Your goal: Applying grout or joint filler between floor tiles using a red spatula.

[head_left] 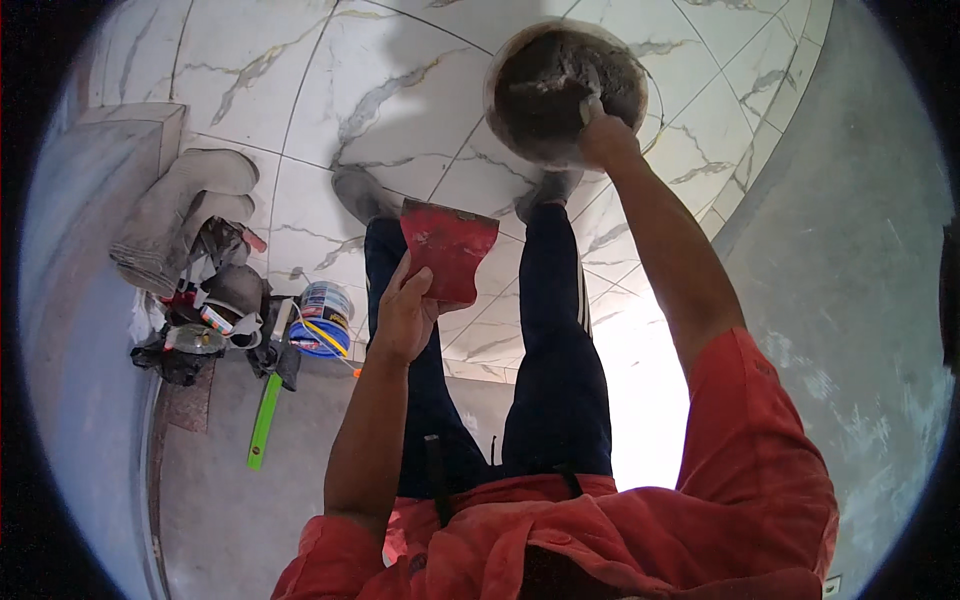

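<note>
My left hand point(402, 310) grips a red plastic spreader point(447, 252) with a dark, mortar-smeared straight edge, held up in front of my legs. Its fingers wrap the lower left side, thumb across the face. Farther forward on the right, my right hand point(608, 138) reaches over a round bucket point(496, 118). Inside lies dark grey wet mortar point(545, 95), with a lighter patch near the middle. The right hand's fingers are closed at the mortar's surface; what they hold is hidden and smeared with grey.
White marble-patterned tiles point(390, 100) cover the floor. Along the left wall stand dusty grey boots point(190, 205), a pile of bags and tools point(235, 295), a printed tub with blue point(322, 315) and a green level point(263, 425). A grey plastered wall point(830, 270) rises on the right.
</note>
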### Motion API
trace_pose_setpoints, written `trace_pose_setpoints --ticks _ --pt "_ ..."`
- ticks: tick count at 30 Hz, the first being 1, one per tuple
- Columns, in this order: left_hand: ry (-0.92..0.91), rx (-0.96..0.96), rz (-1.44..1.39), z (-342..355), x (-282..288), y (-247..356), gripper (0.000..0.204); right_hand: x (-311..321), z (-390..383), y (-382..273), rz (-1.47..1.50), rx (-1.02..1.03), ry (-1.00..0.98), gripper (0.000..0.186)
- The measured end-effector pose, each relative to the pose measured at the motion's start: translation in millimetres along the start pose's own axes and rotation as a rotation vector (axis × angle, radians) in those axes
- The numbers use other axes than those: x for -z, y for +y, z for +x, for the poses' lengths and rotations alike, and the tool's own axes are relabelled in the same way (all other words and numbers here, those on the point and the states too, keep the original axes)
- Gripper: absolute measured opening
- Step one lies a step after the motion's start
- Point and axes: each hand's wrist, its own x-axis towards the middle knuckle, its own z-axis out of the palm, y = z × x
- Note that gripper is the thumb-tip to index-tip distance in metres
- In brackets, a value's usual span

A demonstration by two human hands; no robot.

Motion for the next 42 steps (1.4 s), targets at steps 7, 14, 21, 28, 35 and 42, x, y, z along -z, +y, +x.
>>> trace_pose_setpoints --ticks 7,14,21,28,35,42 --pt "-0.185 -0.62 0.043 131.4 -25.7 27.2 0.049 -61.5 23.4 9.3 0.161 -0.035 0.096 0.048" --pt "-0.156 -0.566 -0.345 255.7 -51.0 40.5 0.04 -37.1 -24.2 -24.7 0.16 -0.168 0.108 0.057" --pt "-0.047 -0.629 -0.233 261.2 -82.1 26.4 0.043 -53.7 -15.0 0.4 0.033 -0.074 0.098 0.054" --pt "-0.005 -0.557 -0.189 269.9 -61.8 28.0 0.045 -40.5 -21.5 -22.2 0.094 0.005 0.037 0.048" --pt "-0.059 -0.518 -0.175 273.5 -60.6 30.6 0.04 -37.6 -21.4 -29.7 0.117 0.054 0.002 0.057" --pt "-0.038 -0.554 -0.162 273.1 -63.6 32.2 0.039 -34.4 -27.6 -41.6 0.147 0.117 0.023 0.055"
